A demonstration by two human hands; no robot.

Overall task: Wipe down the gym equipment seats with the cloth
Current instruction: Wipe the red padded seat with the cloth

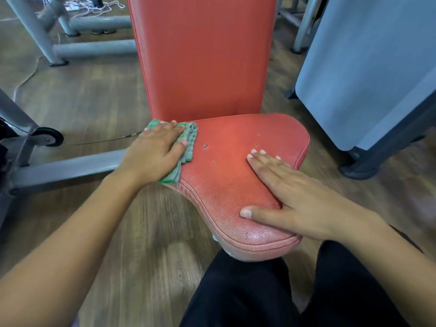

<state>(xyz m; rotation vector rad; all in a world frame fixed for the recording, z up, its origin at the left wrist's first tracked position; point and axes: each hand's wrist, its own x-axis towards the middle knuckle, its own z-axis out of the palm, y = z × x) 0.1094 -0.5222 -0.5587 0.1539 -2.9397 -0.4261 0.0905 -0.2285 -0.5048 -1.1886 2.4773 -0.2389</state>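
the red padded seat [231, 182] lies straight ahead and below, its narrow front end reaching the person's legs [247, 291] in dark trousers; the green checked cloth [189, 140], folded into a thick pad, sits on the seat's back left corner, partly hanging over the left edge; the left hand [155, 149] lies flat on top of the cloth, fingers straight and together, thumb spread out towards the seat's middle, pressing down rather than gripping; the right hand [295, 199] rests palm down on the bare right half of the seat, fingers straight and a little fanned, thumb stretched towards the front edge, holding nothing; between the two hands the pebbled surface shows a few small dark nicks [205, 146]; the upright red backrest [203, 55] rises just behind the cloth and closes off the seat's far side; to the left, a grey frame tube [70, 167] runs along the wooden floor [94, 102] under the left wrist, with a black pulley wheel [48, 137] and a thin dark cable [106, 140] beyond it; more grey tubes and loose white cords [94, 7] lie at the top left; a pale blue-grey panel [365, 67] on a dark base stands close on the right.
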